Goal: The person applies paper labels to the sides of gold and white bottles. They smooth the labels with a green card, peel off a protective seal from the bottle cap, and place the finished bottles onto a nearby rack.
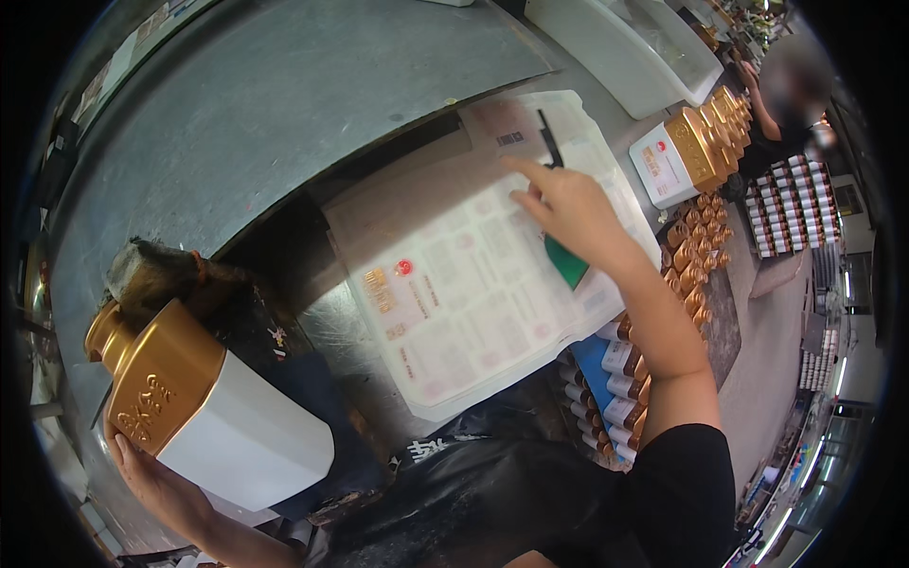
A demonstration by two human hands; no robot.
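At the lower left, my left hand (147,473) is wrapped round the underside of a large bottle (251,417) with a gold shoulder and neck and a white faceted body. The bottle lies tilted, its neck to the left. My right hand (568,208) is over a stack of pale printed decal sheets (454,331), index finger stretched toward a small printed piece (499,128) at the far edge. A green flat scraper (566,263) sticks out from under my right palm, apparently held by the curled fingers, which are mostly hidden. A black strip (549,137) lies beyond the fingertips.
A grey metal table (312,104) spans the far left. By the bottle's neck stands a worn, wrapped support (156,270). Gold-and-white bottles (672,156) line the right, near a white tub (630,52). More bottles (625,388) stand below. Another person (791,95) works at far right.
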